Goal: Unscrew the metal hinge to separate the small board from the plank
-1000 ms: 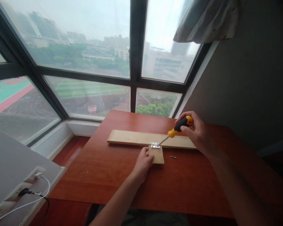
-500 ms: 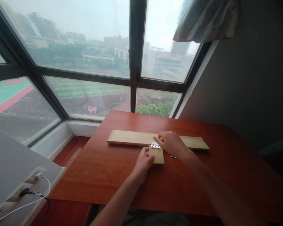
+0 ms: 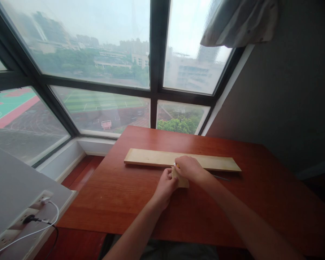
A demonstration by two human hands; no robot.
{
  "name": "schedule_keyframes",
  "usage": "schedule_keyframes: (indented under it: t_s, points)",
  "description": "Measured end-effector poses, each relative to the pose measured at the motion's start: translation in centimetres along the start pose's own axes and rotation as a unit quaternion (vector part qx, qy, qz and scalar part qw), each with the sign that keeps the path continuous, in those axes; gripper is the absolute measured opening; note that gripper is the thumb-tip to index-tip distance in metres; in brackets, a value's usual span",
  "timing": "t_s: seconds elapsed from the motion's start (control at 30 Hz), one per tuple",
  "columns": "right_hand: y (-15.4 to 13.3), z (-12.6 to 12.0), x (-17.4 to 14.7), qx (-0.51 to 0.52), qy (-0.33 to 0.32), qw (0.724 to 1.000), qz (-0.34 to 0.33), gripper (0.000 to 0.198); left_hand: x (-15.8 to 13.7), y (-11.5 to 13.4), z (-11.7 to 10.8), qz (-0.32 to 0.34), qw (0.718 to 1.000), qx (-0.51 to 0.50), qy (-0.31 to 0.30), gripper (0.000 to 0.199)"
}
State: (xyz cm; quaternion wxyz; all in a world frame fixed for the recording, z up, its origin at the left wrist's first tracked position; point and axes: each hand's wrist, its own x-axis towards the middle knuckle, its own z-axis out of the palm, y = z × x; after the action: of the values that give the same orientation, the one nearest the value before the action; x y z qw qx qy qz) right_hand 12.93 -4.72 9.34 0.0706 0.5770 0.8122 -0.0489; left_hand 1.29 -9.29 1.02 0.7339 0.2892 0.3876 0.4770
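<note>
My left hand (image 3: 165,186) is closed on the left edge of a small light wooden block (image 3: 182,183), which lies against the near edge of a long pale board (image 3: 151,157). Over the block is my right hand (image 3: 188,168), its fingers curled around what looks like a screwdriver with a yellow handle (image 3: 178,166). A thin metal shaft (image 3: 220,177) shows beyond the right wrist, in line with that handle. Only a sliver of the silver metal hinge (image 3: 174,164) shows at the joint of block and board; my right hand covers the rest.
Both boards rest on a reddish-brown wooden table (image 3: 111,202). Large windows (image 3: 97,72) rise behind it, and a grey wall (image 3: 281,101) stands at the right. To the left, a white ledge carries power sockets (image 3: 21,218) with plugged-in cables (image 3: 55,216).
My right hand has moved left and down over the block, covering most of the hinge. The metal shaft now shows farther right, with more of its length visible. My left hand stays in place.
</note>
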Motion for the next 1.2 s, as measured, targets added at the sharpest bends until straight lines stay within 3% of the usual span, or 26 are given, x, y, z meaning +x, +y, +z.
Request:
schedule_keyframes:
  t_s: [0.2,0.77,1.07,1.2]
  points:
    - [0.3,-0.3,-0.2,0.003,0.000,1.000,-0.021,0.019,-0.1,0.1,0.2,0.002,1.000,-0.011,-0.001,0.040]
    - [1.0,0.7,-0.2,0.048,0.036,0.998,-0.037,0.015,-0.1,0.3,0.2,-0.018,1.000,-0.009,0.014,0.035]
    - [1.2,0.2,-0.2,0.061,0.073,0.995,-0.019,0.022,-0.1,0.3,0.2,-0.023,1.000,-0.014,-0.001,0.038]
    - [0.7,0.7,0.1,0.023,0.044,0.998,0.036,0.041,0.1,0.2,0.0,-0.018,1.000,-0.016,-0.001,0.037]
